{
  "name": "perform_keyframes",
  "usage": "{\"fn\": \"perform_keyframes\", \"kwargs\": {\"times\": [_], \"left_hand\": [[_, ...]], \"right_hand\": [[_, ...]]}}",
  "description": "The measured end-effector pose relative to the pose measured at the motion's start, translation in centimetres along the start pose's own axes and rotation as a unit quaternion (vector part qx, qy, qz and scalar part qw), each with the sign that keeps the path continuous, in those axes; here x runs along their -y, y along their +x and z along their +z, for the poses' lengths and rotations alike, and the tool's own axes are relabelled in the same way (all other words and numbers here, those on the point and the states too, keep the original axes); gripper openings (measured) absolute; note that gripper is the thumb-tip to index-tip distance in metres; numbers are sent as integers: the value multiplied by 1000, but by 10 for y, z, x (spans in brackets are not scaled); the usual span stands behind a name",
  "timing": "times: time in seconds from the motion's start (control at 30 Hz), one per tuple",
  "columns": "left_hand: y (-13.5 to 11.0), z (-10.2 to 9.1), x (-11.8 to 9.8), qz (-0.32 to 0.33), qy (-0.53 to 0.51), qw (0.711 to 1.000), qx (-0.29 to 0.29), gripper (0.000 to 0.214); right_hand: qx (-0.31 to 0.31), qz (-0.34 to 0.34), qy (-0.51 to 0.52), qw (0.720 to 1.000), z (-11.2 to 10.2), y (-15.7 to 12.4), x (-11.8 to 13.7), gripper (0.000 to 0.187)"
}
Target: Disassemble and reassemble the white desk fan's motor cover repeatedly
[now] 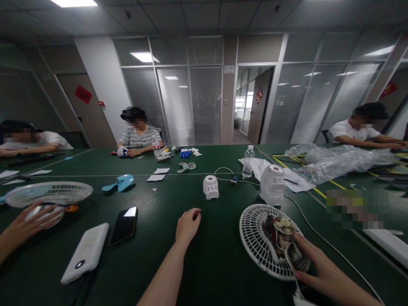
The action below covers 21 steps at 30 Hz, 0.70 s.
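On the right, my right hand (314,259) grips the edge of a white round fan grille (253,240), its fingers beside the motor. The exposed motor (282,233), with bare wires and a white cable, sits in the middle of this grille. My left hand (188,227) is at the centre of the table, apart from the grille, with its fingers curled closed; whether anything small is inside is hidden. Beyond it stands a small white vented housing (211,187). A larger white housing (273,185) stands just behind the grille.
At left, a co-worker's hand (40,216) touches another fan grille (73,193). Nearby lie a blue fan blade (119,182), a phone (124,225) and a white power bank (86,250). A water bottle (247,161) and clear plastic wrap (347,159) are farther back. A white cable (331,242) crosses the right side.
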<state>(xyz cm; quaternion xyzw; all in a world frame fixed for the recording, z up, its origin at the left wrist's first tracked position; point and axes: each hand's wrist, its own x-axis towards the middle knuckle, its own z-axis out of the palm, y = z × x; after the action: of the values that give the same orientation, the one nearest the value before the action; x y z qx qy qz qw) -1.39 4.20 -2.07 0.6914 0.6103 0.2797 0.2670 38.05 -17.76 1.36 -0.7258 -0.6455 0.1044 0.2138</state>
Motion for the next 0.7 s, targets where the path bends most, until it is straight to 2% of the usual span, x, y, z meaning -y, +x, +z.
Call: {"fn": "perform_keyframes", "kwargs": {"times": [0.07, 0.13, 0.23, 0.33, 0.53, 0.6, 0.7], "left_hand": [[0, 1, -1, 6, -10, 1000, 1, 30], [0, 2, -2, 14, -23, 1000, 0, 29], [1, 1, -2, 21, -45, 999, -11, 27], [4, 1, 1, 20, -64, 997, -30, 29], [10, 5, 6, 32, -72, 996, -38, 29], [12, 6, 7, 38, -69, 996, -38, 29], [14, 7, 7, 45, -65, 996, -38, 29]], "right_hand": [[59, -23, -3, 998, 8, 6, 39, 84], [77, -34, 0, 996, 19, 13, 74, 86], [81, -60, 9, 995, 36, 28, 115, 90], [84, -76, 19, 993, 53, 44, 144, 93], [70, -77, 37, 994, 73, 63, 173, 93], [57, -96, 59, 992, 72, 69, 174, 81], [28, -113, 139, 983, 66, 90, 167, 55]]}}
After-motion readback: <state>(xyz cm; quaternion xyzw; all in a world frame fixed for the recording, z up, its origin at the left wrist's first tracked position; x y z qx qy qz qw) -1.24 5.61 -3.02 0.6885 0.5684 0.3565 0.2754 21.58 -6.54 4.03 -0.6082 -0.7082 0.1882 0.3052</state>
